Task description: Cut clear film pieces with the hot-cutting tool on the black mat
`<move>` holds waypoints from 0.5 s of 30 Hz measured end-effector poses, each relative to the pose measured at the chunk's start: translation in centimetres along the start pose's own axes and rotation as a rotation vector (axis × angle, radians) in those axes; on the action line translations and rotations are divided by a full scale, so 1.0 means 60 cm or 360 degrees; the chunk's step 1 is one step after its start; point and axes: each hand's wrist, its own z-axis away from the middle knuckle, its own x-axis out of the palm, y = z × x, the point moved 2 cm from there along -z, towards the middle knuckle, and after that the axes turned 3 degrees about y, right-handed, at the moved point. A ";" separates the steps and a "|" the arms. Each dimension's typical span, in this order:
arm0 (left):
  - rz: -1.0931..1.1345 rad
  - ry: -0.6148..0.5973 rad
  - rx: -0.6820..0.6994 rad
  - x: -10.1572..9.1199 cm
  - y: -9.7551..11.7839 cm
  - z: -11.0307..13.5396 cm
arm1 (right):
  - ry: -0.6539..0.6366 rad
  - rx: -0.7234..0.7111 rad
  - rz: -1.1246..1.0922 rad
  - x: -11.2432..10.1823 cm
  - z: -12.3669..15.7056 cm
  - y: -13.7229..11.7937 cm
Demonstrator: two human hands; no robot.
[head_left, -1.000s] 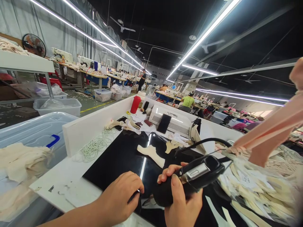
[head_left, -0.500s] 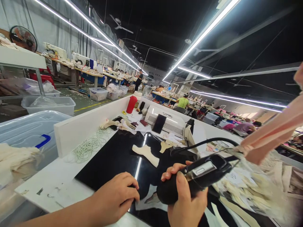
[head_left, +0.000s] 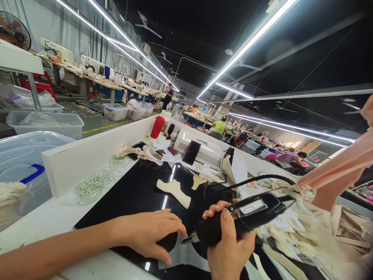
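Note:
My right hand [head_left: 233,249] is wrapped around a black corded hand tool [head_left: 247,214] with a silver panel and a pointed metal tip. The tip hangs low over a pale, thin sheet piece [head_left: 182,256] on the glossy black board [head_left: 122,194]. Palm down beside it, my left hand [head_left: 154,235] has its fingers apart, with fingertips close to the tool's tip; whether they touch the sheet I cannot tell. Farther up the board lie a cream curved fabric piece [head_left: 175,191] and a smaller cream piece [head_left: 198,181].
A pink cloth strip [head_left: 335,171] hangs at right by the tool's cable [head_left: 256,178]. Loose cream scraps [head_left: 285,233] pile beneath it. Tangled pale green cord [head_left: 96,182] lies left, by a white partition [head_left: 87,163]. A phone [head_left: 191,152] and red bottle [head_left: 157,127] stand behind.
My left hand has moved right and spread its fingers near the tool. The tool has tilted, so its metal tip now shows. The view has shifted slightly.

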 end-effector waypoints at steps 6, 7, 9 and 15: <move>0.0046 -0.0052 -0.0050 0.005 0.000 0.001 | 0.0016 -0.0014 0.0016 0.007 0.002 0.008; 0.0045 -0.0050 -0.0059 0.006 0.000 0.001 | 0.0012 -0.0012 0.0014 0.007 0.003 0.009; 0.0053 -0.0036 -0.0068 0.007 -0.002 0.001 | 0.0007 -0.0016 0.0010 0.007 0.004 0.010; 0.0120 -0.0073 -0.0092 0.015 -0.015 0.002 | 0.0002 -0.0027 -0.0003 0.010 0.010 0.008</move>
